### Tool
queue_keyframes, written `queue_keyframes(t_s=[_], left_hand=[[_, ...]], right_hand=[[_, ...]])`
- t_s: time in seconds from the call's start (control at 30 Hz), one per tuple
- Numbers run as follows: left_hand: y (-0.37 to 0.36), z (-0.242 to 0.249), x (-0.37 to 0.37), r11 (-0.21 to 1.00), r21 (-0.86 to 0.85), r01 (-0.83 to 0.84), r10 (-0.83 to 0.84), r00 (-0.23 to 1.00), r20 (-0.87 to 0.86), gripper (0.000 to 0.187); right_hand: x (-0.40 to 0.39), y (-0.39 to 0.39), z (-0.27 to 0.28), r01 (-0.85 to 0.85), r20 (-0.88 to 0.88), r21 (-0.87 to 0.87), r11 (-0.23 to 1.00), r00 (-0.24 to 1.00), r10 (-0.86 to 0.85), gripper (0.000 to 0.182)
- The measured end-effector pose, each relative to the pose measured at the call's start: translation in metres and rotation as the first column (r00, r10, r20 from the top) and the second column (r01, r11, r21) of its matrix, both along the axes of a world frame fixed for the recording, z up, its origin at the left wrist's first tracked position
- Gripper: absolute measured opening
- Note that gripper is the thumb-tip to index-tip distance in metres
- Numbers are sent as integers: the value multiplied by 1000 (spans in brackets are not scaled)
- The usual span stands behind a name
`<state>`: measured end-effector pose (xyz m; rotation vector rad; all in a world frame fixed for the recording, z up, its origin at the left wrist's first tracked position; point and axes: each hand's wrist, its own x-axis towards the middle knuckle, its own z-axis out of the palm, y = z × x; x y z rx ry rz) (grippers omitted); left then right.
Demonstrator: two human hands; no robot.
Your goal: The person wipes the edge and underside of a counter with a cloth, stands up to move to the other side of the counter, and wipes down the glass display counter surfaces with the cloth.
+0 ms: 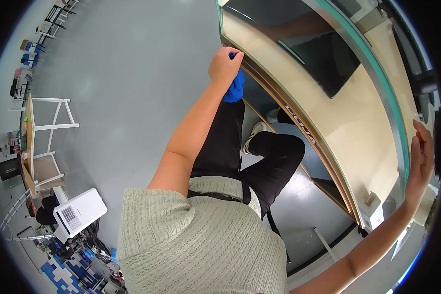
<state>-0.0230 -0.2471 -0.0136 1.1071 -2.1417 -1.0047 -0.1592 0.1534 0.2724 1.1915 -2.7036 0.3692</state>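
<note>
My left hand is closed in a fist around a bunched blue cloth, which hangs below the fingers in front of my dark trousers. That fist is right beside the front edge of a cream-topped counter. On the far right my right hand is raised with its fingers stretched out, holding nothing. Its fingers overlap the area beside the teal-edged glass panel in this view. A glossy black panel lies on the counter top, with a dim reflection in it.
The counter front bears raised lettering. A small white box is at its near end. Grey floor extends to the left, with a white-legged table and a white appliance. Cables and blue-and-white patterned mats lie lower left.
</note>
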Motion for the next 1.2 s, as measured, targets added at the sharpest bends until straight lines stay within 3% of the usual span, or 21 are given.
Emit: queue_keyframes(t_s=[0.07, 0.13, 0.17, 0.23, 0.53, 0.9, 0.97, 1.2], left_hand=[[-5, -5, -3, 998, 57, 1, -1, 1000, 4, 22], [-10, -9, -5, 912, 407, 58, 6, 988, -153, 19], [-11, -11, -6, 912, 405, 60, 3, 988, -153, 19], [-9, -2, -6, 818, 566, 101, 56, 966, -253, 13], [-24, -8, -12, 732, 665, 149, 0, 976, -219, 11], [-33, 0, -14, 749, 639, 174, -101, 984, -149, 15], [-33, -2, -15, 757, 629, 175, -105, 983, -148, 16], [-34, -1, -16, 760, 623, 182, -104, 982, -160, 20]], right_hand=[[0, 0, 0, 3, -60, 48, 999, 998, 0, 30], [2, -2, -1, 21, -67, 30, 999, 998, -19, 31], [3, -3, -2, 36, -75, 13, 999, 997, -34, 31], [4, -5, -1, 27, -65, 3, 1000, 997, -27, 31], [6, -7, -2, 30, -93, 9, 1000, 995, -29, 30], [8, -8, -2, 46, -135, 43, 998, 990, -39, 31], [9, -10, 0, -23, -186, 79, 997, 982, 38, 28], [8, -11, 3, -53, -180, 80, 995, 981, 67, 28]])
